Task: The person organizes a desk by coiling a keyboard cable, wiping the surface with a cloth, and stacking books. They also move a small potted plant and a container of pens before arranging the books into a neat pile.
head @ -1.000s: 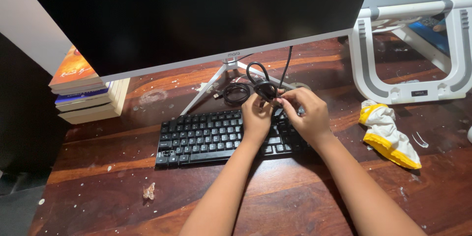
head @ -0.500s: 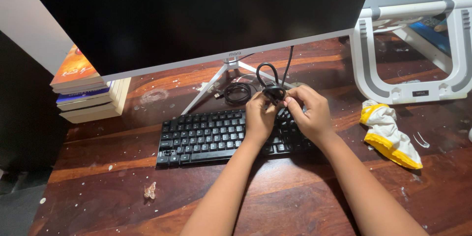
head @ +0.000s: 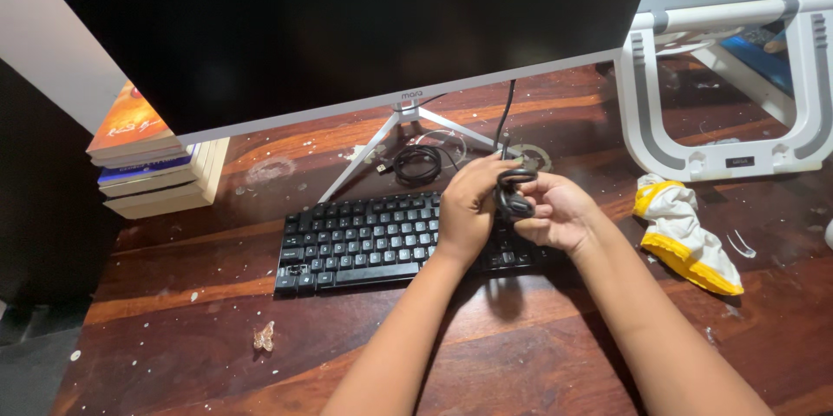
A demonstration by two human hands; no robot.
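**Operator A:** Report hand status.

**Operator B:** The left hand [head: 468, 203] and the right hand [head: 555, 212] both clasp a small bundle of black cable [head: 512, 195], held just above the right end of the black keyboard [head: 364, 242]. Fingers of both hands are curled around the bundle.

**Operator A:** Change since the earlier frames?

**Operator B:** One second ago a wide cable loop stood open above the hands. That loop has shrunk into a tight coil between the fingers. Both hands have stayed over the keyboard's right end.

**Operator A:** Surroundings?

**Operator B:** A second coiled cable [head: 418, 163] lies on the wooden desk [head: 217, 364] by the monitor stand [head: 408, 117], unchanged. A yellow-and-white cloth [head: 685, 234] lies to the right, a white laptop stand [head: 720, 121] behind it, and stacked books [head: 152, 164] to the left.
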